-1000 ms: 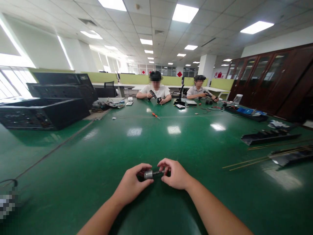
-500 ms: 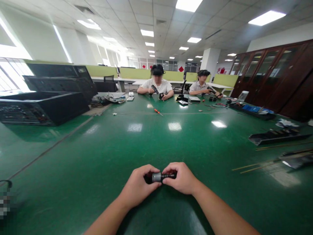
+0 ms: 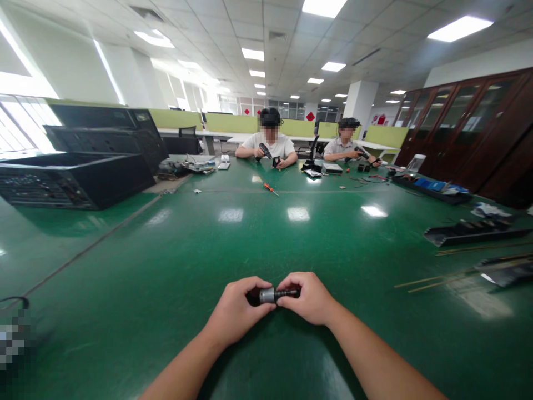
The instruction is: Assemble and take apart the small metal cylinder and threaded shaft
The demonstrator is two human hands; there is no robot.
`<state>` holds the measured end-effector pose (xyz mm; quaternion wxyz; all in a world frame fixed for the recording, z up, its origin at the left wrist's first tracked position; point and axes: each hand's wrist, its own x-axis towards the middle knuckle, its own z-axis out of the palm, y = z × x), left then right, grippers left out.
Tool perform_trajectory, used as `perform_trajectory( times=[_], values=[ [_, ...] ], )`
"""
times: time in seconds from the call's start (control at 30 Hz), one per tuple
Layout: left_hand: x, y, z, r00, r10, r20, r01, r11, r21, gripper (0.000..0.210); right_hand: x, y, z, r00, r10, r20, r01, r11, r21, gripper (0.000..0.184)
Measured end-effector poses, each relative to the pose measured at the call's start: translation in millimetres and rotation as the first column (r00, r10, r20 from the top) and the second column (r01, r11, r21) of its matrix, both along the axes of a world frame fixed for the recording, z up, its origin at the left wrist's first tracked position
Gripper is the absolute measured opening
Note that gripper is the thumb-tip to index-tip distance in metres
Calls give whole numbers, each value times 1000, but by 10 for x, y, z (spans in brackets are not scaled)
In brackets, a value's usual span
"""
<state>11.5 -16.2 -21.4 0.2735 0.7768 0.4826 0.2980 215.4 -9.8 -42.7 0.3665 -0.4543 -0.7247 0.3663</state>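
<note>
Just above the green table, near its front edge, I hold a small silver metal cylinder with a dark stepped shaft [image 3: 267, 295] lying roughly level. Its exact kind I cannot make out. Around the silver cylinder end, on the left, the thumb and fingers of my left hand [image 3: 234, 312] are closed. The thumb and fingers of my right hand [image 3: 308, 300] pinch the thin shaft end on the right. Both thumbs are close together beneath the part, and my fingers hide some of its far side and its left end.
An orange screwdriver [image 3: 270, 189] lies mid-table. Computer cases [image 3: 79, 183] stand at left. On the right are a dark tray [image 3: 474, 232], thin rods [image 3: 428, 282] and a tray with blue items [image 3: 433, 186]. Across the table, two people [image 3: 270, 147] hold drill-like power tools.
The view has shifted slightly, and both hands appear a little higher in the picture. Their hold on the metal cylinder with the shaft looks the same.
</note>
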Motion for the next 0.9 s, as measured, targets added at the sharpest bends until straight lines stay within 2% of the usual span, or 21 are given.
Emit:
perform_trajectory(
  times=[0.9],
  values=[
    [-10, -8, 1, 999, 14, 28, -14, 1000, -2, 21, 12, -20, 18, 1000, 1, -8, -1, 1000, -3, 10]
  ],
)
